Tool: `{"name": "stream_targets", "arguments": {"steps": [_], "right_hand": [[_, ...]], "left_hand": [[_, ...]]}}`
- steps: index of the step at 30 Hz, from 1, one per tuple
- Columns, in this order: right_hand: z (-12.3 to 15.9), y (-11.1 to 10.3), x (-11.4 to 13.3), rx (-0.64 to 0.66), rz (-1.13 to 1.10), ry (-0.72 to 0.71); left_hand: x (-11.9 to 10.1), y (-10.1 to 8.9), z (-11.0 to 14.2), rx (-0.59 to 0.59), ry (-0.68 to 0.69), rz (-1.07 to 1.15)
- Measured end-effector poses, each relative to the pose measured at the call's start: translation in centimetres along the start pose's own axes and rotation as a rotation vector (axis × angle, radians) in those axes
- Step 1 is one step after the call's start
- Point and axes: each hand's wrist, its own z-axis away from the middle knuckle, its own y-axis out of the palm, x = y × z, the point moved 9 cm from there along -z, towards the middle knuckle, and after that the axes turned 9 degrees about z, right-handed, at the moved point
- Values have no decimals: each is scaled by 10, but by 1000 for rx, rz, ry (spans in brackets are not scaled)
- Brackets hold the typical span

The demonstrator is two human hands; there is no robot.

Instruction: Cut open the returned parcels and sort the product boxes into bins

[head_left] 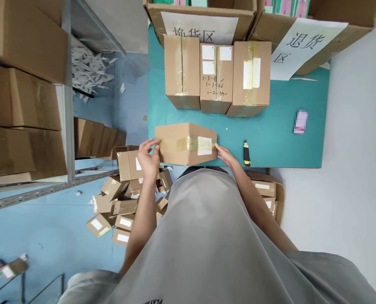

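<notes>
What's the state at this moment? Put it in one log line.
left hand: at box's left end | right hand: at box's right end | box: on table | knife: on table, right of box

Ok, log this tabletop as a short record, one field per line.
left hand: at the left end of the front box
right hand: at the box's right end
front box: taped, white label toward the right end
behind it: three taped boxes in a row
tool: yellow-and-black cutter, right of the right hand
surface: green table
</notes>
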Motion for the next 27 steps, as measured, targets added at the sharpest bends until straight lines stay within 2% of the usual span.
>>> {"name": "stream_targets", "arguments": {"steps": [2,4,7,9,11,15,17,19,21,23,25,27], "right_hand": [[1,22,11,98,-48,-22],[6,32,27,117,-17,-86],[19,21,56,13,126,-257],[32,-1,72,-98,229,-364],[47,-27,78,-197,319,-419],[69,-73,70,-325,438,-394],[74,-84,63,-365,458,-369],[76,-87,60,-392,464,-349],[78,-83,61,-429,484,-342],[86,-75,69,-489,534,-355],[101,-60,83,-543,610,-397],[121,-34,102,-555,716,-458]], "left_hand": [[-1,-13,-4,-4,3,-76],[-3,-16,-3,41,-23,-73],[0,-8,1,118,-120,-6],[8,11,6,184,-217,57],[16,38,11,262,-286,142],[28,98,15,390,-315,253],[34,117,14,417,-326,278],[41,127,11,433,-343,304],[48,129,6,451,-360,328],[58,123,1,449,-377,347],[71,108,-6,393,-394,355],[85,88,-13,304,-409,350]]}}
